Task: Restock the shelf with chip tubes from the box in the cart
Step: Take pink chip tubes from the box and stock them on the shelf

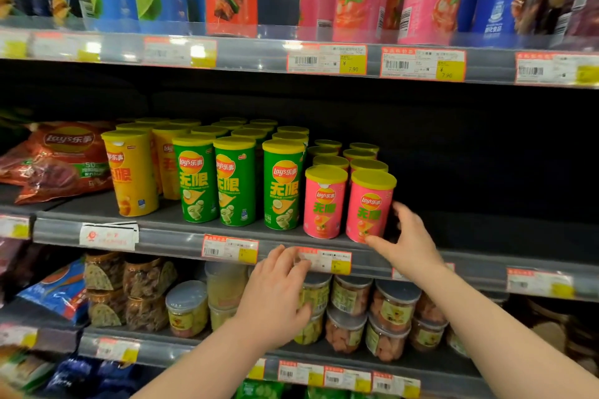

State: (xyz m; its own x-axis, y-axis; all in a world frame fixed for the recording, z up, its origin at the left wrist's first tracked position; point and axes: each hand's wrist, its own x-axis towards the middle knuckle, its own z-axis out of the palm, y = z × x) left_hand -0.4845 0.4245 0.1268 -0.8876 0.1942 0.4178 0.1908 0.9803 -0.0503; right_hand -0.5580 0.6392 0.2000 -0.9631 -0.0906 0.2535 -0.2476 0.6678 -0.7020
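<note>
Two bare hands are seen, the left hand (275,298) and the right hand (408,243), each carried on an uncovered forearm. Behind the fingers the wrists are left bare, and the left forearm (207,356) and the right forearm (505,334) are shown unclothed all the way back to the lower edge of the view. The fingers are slim and smooth in outline. The fingertips are blurred, so the nails cannot be made out.
</note>
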